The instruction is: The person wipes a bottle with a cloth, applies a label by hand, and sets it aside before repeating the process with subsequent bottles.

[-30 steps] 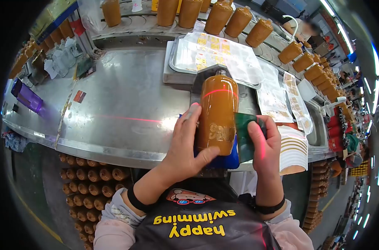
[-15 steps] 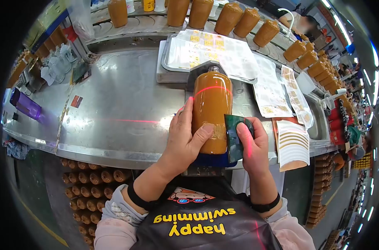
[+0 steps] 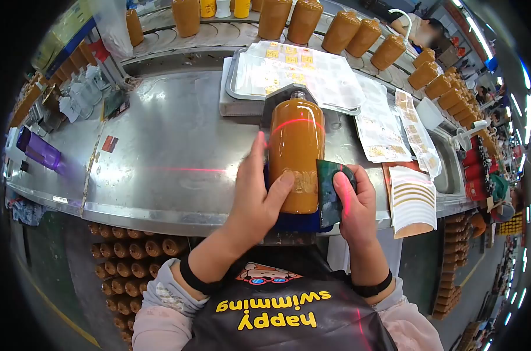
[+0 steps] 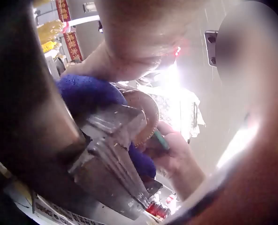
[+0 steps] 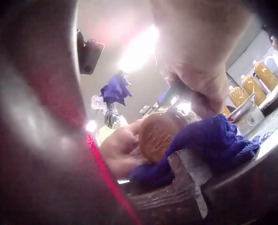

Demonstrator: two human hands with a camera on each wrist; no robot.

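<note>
A glossy brown bottle lies in a dark cradle lined with blue cloth, neck pointing away from me. Near its base is a raised, clear-edged decal. My left hand has its thumb on the decal's left edge, while its straight fingers stand off the bottle's left side. Between thumb and fingers, my right hand pinches a thin dark green scraper upright along the bottle's right side. The right wrist view shows the bottle's round base over the cloth.
Behind the cradle, a tray bears decal sheets. More sheets and a gold-striped card stack lie to the right. Brown bottles line the conveyor behind. A purple cup stands at left.
The bottle has turned so the decal faces up more, and the left fingers have come off its side. The scraper stays in the right hand. Bottles on the conveyor have shifted right.
</note>
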